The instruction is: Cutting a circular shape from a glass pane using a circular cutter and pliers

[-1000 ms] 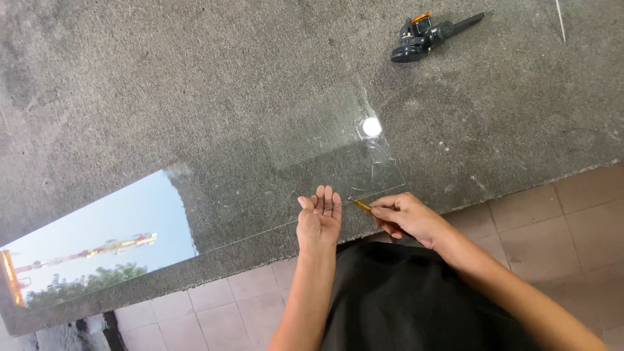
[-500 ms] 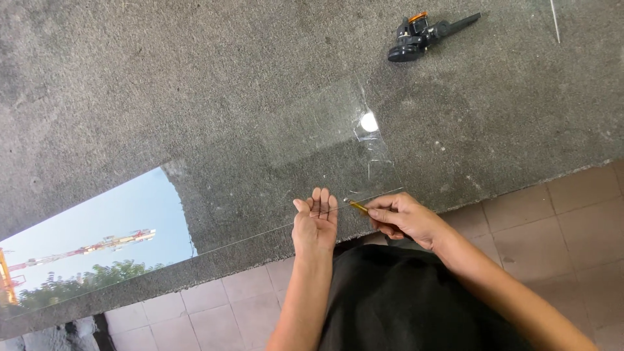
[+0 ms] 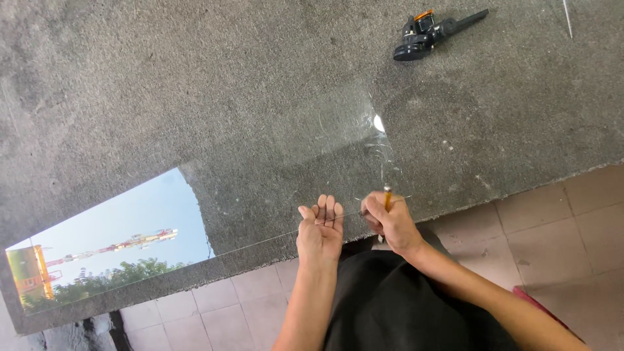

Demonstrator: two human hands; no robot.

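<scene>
1. Glass sheet [image 3: 279, 169] lies flat on the grey desk [image 3: 130, 78], its near edge at the desk's rim, reflecting sky on the left.
2. Left hand [image 3: 320, 229] presses flat on that near edge, holding nothing.
3. Right hand's [image 3: 389, 220] grip is closed round a thin cutter [image 3: 387, 197], tip on the glass.
4. Scoring looks to be starting; the stroke calls for steady pressure along a straight line.
5. Black tool [image 3: 432, 32] lies well apart.

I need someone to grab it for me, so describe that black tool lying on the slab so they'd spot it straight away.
Start at the big grey stone slab and go to its far right part, well beyond the glass sheet. There lies the black tool, alone on bare stone: a round black base, a slim handle pointing right, and a small orange part on top, unlike the thin stick in the right hand.
</scene>
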